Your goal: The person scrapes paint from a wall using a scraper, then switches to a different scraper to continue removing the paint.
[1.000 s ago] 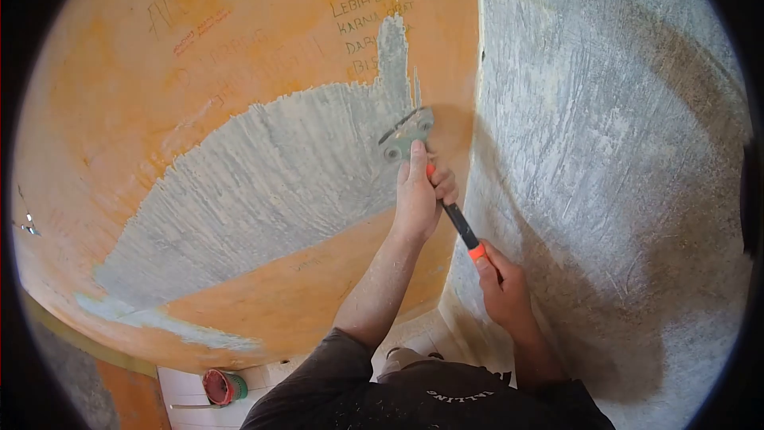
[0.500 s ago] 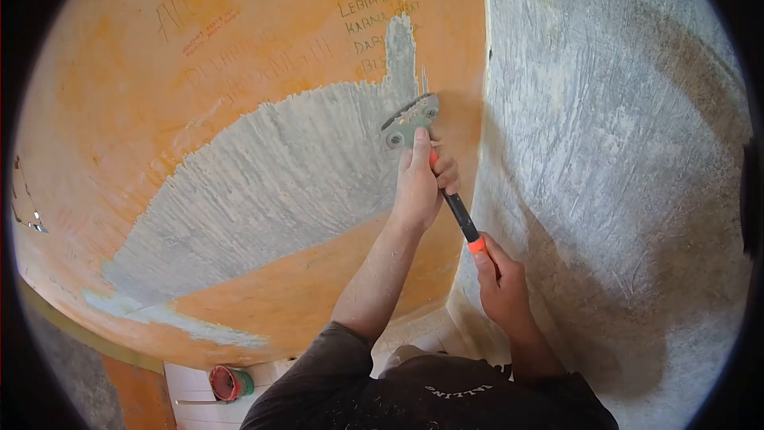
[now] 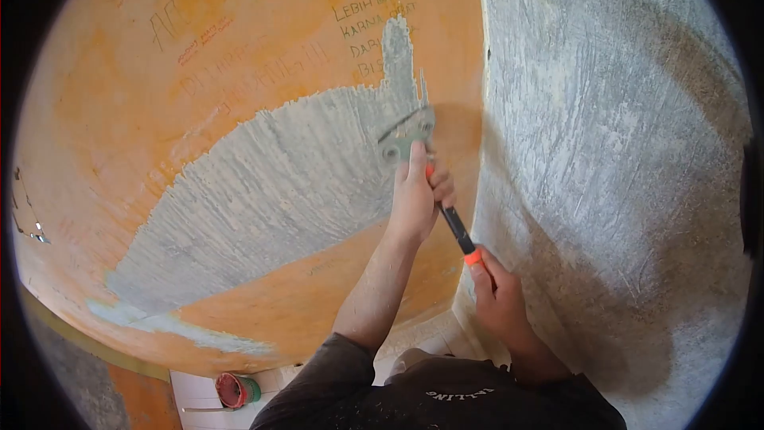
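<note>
Grips a long-handled black-and-orange scraper (image 3: pixel 456 229) in both hands. With left hand (image 3: pixel 416 201), clasps the upper handle just below the head, laying the thumb up against it and curling the fingers round the handle. With right hand (image 3: pixel 500 295), clasps the orange-red lower grip, wrapping the fingers round it. Tilts the handle from upper left down to lower right.

Has the flat grey-green scraper head (image 3: pixel 403 140), with two round fittings, over the right end of a broad streaked grey patch (image 3: pixel 263 183), just below a narrow upright grey strip (image 3: pixel 398 52). Cannot tell, from blur, whether blade is pressed to surface.

Wears a dark short-sleeved shirt (image 3: pixel 382 402) with pale lettering. Faces a glossy orange painted wall (image 3: pixel 239 56) bearing the patch, plus dark green handwriting (image 3: pixel 382 1) beside the strip and fainter red and brown writing farther left. Has a rough mottled grey wall (image 3: pixel 613 127) to the right, meeting the orange one at a corner near the scraper. Well apart at lower left, has a red-and-green bucket (image 3: pixel 231 389) on pale tiled floor (image 3: pixel 188 390), near a thin pale stick (image 3: pixel 205 410).
</note>
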Motion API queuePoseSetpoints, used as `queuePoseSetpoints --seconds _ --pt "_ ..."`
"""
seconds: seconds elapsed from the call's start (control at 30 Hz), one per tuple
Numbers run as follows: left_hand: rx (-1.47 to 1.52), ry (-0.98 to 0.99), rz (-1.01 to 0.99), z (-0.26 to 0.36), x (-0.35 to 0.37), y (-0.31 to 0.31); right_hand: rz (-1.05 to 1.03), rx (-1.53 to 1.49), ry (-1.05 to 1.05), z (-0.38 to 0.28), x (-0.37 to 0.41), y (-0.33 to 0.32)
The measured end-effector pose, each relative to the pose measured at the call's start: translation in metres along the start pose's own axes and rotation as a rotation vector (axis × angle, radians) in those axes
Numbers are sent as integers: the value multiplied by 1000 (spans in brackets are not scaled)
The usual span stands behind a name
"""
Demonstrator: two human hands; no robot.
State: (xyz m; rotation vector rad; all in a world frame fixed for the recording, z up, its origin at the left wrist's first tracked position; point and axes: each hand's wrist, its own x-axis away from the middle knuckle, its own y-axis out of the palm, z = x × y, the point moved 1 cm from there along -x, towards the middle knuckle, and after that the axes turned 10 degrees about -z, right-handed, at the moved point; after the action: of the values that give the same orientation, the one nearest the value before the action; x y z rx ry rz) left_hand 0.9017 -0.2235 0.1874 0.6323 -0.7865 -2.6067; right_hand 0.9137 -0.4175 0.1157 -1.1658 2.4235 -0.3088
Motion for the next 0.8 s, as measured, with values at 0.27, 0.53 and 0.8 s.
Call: queuePoseSetpoints --seconds 0.27,0.53,0.8 --pt "-35 16 26 -3 5 3 -3 -35 -3 -3 -1 -4" --pt "-7 58 51 3 1 9 13 -6 -4 -20 -5 -7" --pt "-77 150 -25 38 -25 33 12 -49 -39 -42 -30 -17"
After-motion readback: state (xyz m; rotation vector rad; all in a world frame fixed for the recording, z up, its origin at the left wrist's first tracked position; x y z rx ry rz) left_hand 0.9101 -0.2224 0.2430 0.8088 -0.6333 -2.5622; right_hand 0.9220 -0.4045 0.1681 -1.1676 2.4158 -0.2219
